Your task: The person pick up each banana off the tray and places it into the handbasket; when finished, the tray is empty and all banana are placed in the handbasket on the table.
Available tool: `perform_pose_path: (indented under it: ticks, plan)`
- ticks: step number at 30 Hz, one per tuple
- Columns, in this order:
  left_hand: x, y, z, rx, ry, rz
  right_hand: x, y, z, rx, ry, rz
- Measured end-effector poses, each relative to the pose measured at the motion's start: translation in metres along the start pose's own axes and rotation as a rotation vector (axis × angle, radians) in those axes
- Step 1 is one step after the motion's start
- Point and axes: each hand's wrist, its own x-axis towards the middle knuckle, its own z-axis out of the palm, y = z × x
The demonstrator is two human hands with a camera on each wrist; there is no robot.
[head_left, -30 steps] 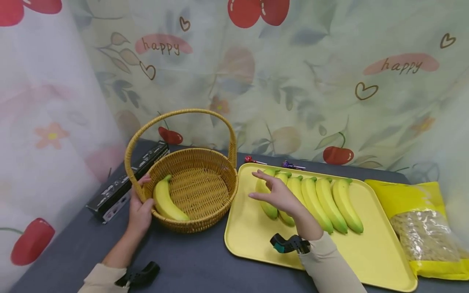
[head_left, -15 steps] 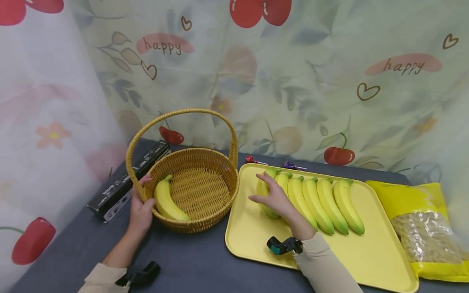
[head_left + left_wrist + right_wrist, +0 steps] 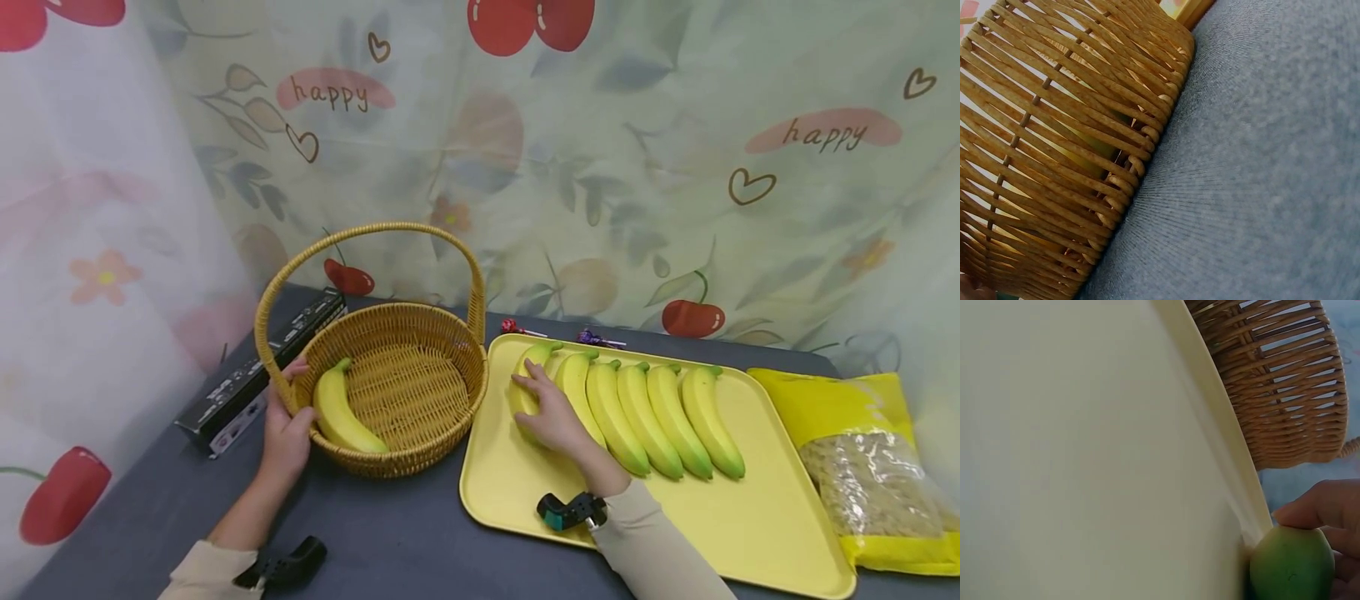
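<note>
Head view first, and looking like early going: spotting just one banana [image 3: 343,412] in the basket [image 3: 431,450], against six at the tray [image 3: 787,517], counting the held banana [image 3: 522,400] at the near end of the row plus five other bananas [image 3: 648,421] lying side by side. With most of the fruit, then, seemingly left to deal with. Left grip [image 3: 287,433] curled firmly on the basket rim, by the foot of the handle; right grip [image 3: 558,421] closed about that held banana, thumb to one side, fingers to the other. Reading "happy" twice across the curtain [image 3: 495,200], brown letters on pink patches. Can't make out the print on the black box [image 3: 243,383], nor anything on the yellow bag [image 3: 862,475] or the two lollipops [image 3: 591,337].

Over to the left wrist: close on woven basket wall above the grey counter [image 3: 1260,175], catching yellow-green through the gaps, probably fruit. Can't tell the left grip's state from here. Finding no lettering.

Now the right wrist: thumb pressed to the banana's green end, fingers around behind, right by the tray edge. Can't tell whether lifted or resting. Again, no words to read.
</note>
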Motion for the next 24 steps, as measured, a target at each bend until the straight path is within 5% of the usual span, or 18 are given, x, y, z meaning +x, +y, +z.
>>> perform_pose_path:
  ticks: [24]
  plan:
    - [-0.0003,0.0029,0.0019,-0.004,-0.001,-0.024,-0.0027,0.0072,0.0093,-0.014,-0.01,-0.032]
